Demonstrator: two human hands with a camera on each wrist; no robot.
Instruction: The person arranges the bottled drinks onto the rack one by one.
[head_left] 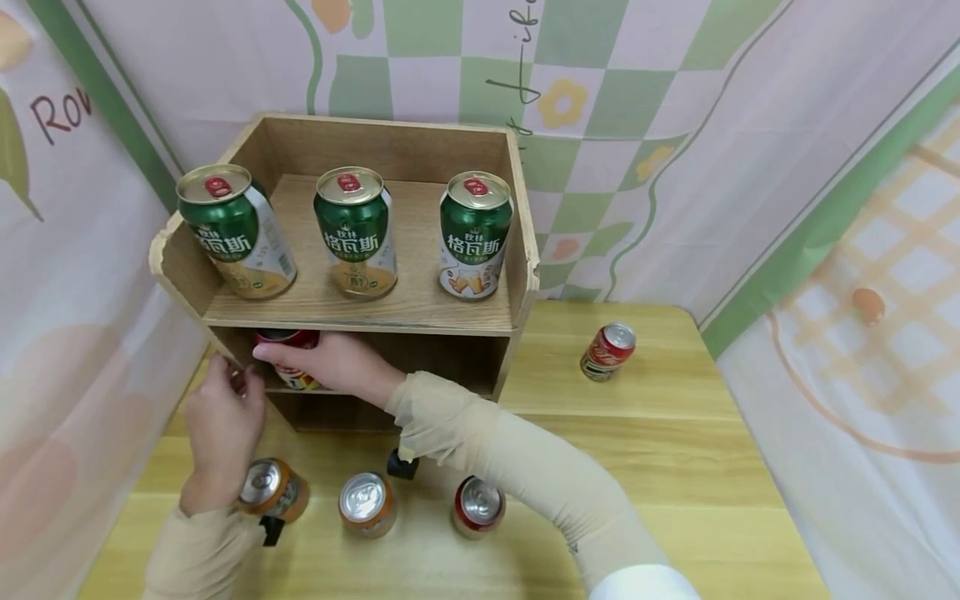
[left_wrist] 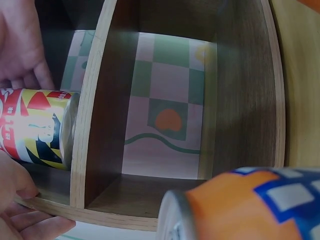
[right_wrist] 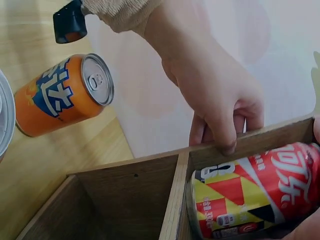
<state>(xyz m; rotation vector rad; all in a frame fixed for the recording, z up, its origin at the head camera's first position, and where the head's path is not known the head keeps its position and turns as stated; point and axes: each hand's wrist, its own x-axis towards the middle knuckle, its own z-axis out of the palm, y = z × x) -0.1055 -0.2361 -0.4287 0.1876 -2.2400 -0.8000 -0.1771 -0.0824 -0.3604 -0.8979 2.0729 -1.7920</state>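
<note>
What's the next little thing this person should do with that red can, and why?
Probably loosen the right hand and leave the red can standing. It looks upright in the left end of the wooden shelf's middle level, its base close to the board, while the left hand pinches the shelf's edge.

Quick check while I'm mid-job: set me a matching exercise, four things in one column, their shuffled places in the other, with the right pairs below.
Things
1. Green cans
2. Left hand
3. Orange cans
4. Right hand

Places
A. On the table, in front of the shelf
B. Around the red and yellow can
C. On the shelf's top level
D. At the shelf's left side wall

Pairs: 1-C, 2-D, 3-A, 4-B
</note>
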